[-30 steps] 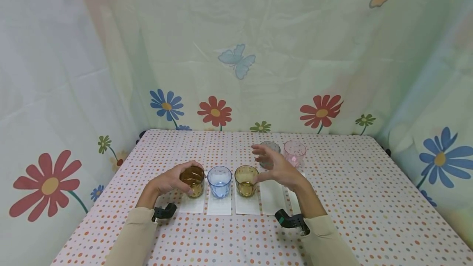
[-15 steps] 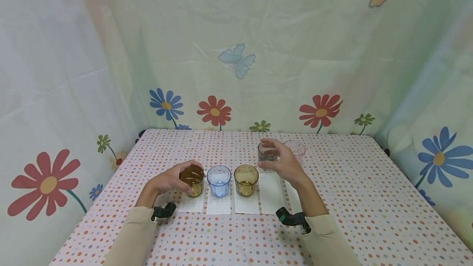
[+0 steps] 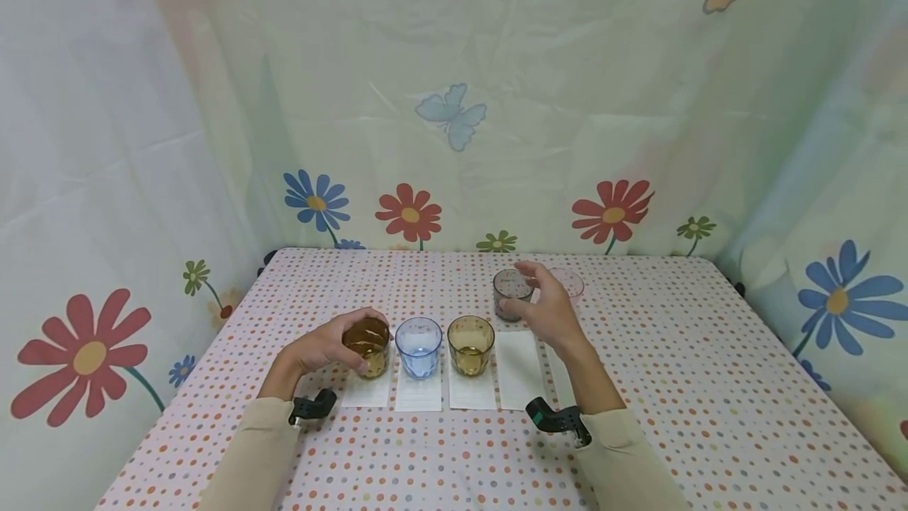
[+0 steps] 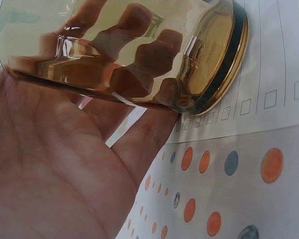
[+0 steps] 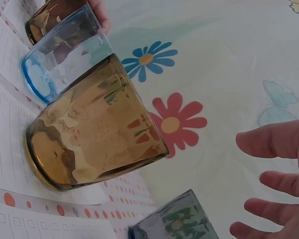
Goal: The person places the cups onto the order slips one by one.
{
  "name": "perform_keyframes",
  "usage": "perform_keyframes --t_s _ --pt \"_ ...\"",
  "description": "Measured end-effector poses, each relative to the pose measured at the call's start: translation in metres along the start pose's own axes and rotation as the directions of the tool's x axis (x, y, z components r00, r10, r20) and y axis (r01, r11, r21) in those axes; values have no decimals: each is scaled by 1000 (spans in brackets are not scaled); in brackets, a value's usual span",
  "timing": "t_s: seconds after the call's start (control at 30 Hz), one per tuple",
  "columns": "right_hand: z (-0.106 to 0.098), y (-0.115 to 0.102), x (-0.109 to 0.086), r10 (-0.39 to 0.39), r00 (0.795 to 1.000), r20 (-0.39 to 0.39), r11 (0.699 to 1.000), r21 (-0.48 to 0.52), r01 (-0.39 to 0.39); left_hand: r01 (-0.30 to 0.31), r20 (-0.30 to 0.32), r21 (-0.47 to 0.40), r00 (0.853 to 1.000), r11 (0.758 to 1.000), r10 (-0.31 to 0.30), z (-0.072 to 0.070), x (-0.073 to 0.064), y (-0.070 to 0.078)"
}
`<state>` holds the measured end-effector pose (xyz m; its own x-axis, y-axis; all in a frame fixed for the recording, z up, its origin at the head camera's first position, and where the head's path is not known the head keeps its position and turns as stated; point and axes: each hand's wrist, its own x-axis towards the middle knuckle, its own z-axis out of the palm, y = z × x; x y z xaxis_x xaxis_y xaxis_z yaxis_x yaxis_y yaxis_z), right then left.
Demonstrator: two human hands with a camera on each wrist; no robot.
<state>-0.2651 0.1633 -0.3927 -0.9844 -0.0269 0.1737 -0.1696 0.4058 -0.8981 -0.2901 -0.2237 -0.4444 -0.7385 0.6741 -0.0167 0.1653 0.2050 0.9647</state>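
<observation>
In the head view, a dark amber glass point(image 3: 368, 349) stands at the left on a paper strip, and my left hand point(image 3: 328, 347) holds it from the left side. Close up in the left wrist view, the fingers wrap behind that amber glass point(image 4: 114, 55). A blue glass point(image 3: 419, 349) and a lighter amber glass point(image 3: 470, 345) stand to its right. My right hand point(image 3: 549, 310) is at a grey glass point(image 3: 511, 290), thumb in front of it and fingers spread. The right wrist view shows this hand point(image 5: 279, 184) apart from the grey glass point(image 5: 177, 219).
A pink glass point(image 3: 571, 284) stands behind the right hand, partly hidden. Several white paper strips point(image 3: 519, 377) lie in a row on the dotted tablecloth point(image 3: 397, 464). A flowered curtain point(image 3: 539, 140) hangs around the back and sides.
My right hand has moved from above the lighter amber glass, back and right, to the grey glass. The left hand stays on the dark amber glass.
</observation>
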Motion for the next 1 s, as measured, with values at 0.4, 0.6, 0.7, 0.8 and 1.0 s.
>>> perform_keyframes --t_s 0.4,0.6,0.7,0.8,1.0 --pt "5 9 5 31 999 -17 999 -22 -32 1 0 30 1000 1000 -1 -1 0 -2" --pt "13 18 11 30 999 -28 999 -26 -30 2 -4 29 1000 1000 -2 -2 -1 0" --pt "15 24 12 11 999 -33 1000 -24 -12 1 -2 28 1000 1000 -1 -2 -2 1" --pt "17 27 12 -4 999 -39 1000 -29 3 4 0 25 1000 1000 -4 -2 -1 0" --pt "22 29 15 -34 997 -64 998 -53 31 9 -1 27 1000 1000 -9 -1 0 -1"
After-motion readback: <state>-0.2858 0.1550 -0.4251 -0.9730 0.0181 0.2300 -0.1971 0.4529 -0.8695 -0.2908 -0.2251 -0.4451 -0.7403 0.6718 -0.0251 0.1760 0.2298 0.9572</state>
